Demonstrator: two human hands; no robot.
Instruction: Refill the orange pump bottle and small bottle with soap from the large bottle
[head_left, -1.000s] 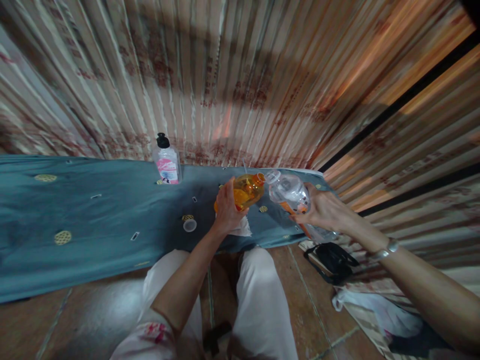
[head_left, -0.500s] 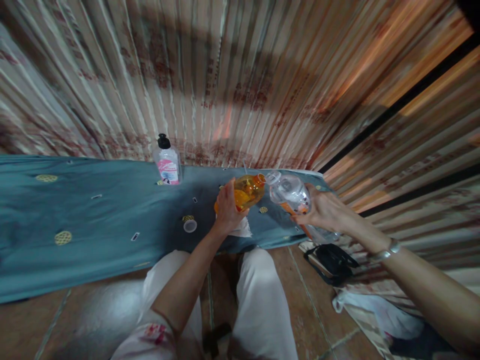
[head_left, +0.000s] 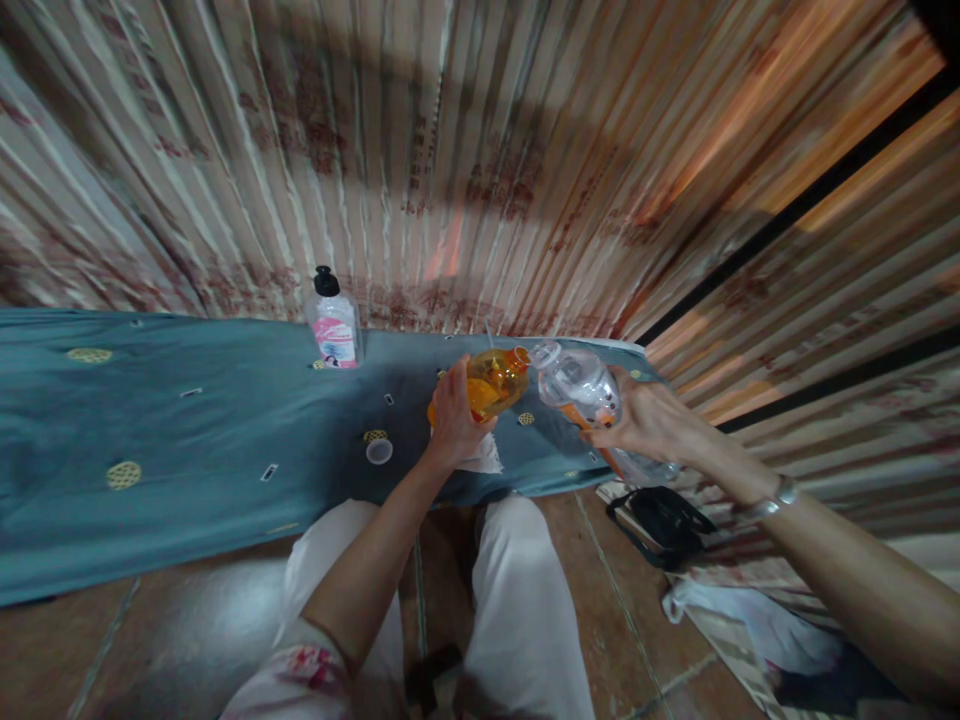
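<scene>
My left hand (head_left: 454, 420) is wrapped round an orange bottle (head_left: 496, 382), tilted with its open neck up and to the right. My right hand (head_left: 637, 415) grips a clear plastic bottle (head_left: 577, 385) with an orange label, leaning so that its mouth points up and left. The two mouths meet or nearly meet; I cannot tell whether they touch. Beneath the orange bottle, a white cloth or tissue (head_left: 484, 456) shows in part. A small, round whitish cap or cup (head_left: 379, 452) lies on the teal cloth, left of my left hand.
A clear bottle with a black cap and pink label (head_left: 334, 335) stands at the back of the teal-covered surface (head_left: 195, 440). Pleated curtains (head_left: 375, 150) hang behind it and to the right. A black bag (head_left: 664, 525) and a white cloth (head_left: 765, 620) lie low on the right.
</scene>
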